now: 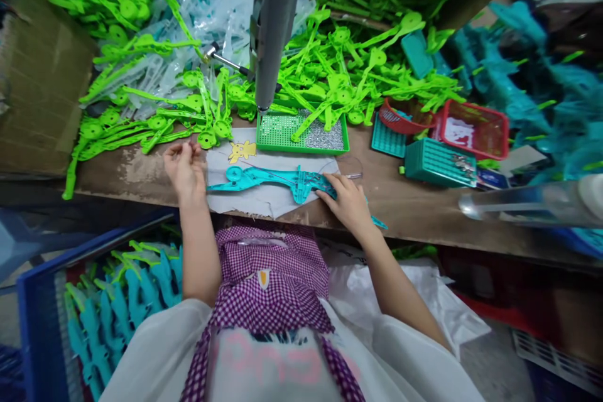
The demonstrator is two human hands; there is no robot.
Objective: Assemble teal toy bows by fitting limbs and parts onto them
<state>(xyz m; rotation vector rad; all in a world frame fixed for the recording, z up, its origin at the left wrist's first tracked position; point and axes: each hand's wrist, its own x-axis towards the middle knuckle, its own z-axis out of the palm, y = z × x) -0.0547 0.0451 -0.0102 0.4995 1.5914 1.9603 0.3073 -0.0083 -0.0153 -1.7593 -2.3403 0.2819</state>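
A long teal plastic toy part (264, 179) lies on a pale sheet (245, 204) at the bench's front edge, its inner side facing up. My right hand (346, 201) grips the right end of this part, fingers over it and thumb along its near side. Left of the part, my left hand (183, 169) is raised slightly with its fingers curled together; whatever is between the fingertips, if anything, is too small to make out. Just behind the part sits a green tray (301, 149) of small silver screws. A grey electric screwdriver (276, 31) hangs tip down above the tray.
Bright green plastic parts (330, 88) heap across the back of the bench. Right of the tray stand a red basket (502, 144) and a teal basket (436, 163). A blue crate (35, 326) with assembled teal-and-green pieces is at lower left. A cardboard box (42, 81) borders the left.
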